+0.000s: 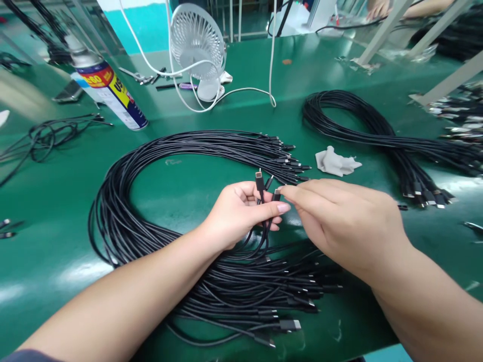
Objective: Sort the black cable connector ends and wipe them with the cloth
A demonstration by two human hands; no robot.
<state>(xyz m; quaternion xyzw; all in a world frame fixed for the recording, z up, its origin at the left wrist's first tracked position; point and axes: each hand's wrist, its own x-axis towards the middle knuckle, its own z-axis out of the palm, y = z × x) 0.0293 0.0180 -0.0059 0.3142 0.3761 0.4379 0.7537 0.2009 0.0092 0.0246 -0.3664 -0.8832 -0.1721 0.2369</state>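
My left hand (245,206) is closed around the ends of several black USB cables (259,183), with their plugs standing up between thumb and fingers. Close on its right, my right hand (339,216) has its fingers pressed together. Its fingertips meet the metal tip of one plug (276,193); the thumb and whatever lies inside the grip are hidden. Beneath both hands a large looped bundle of black cables (113,201) lies on the green table (45,281), its two sets of plug ends pointing right.
Another cable bundle (350,115) and a crumpled white cloth (335,162) lie at right. Behind stand a small white fan (198,45) with a white cord and a spray can (109,85). A loose cable coil (49,138) is at left. A person's hand (379,9) shows at far right.
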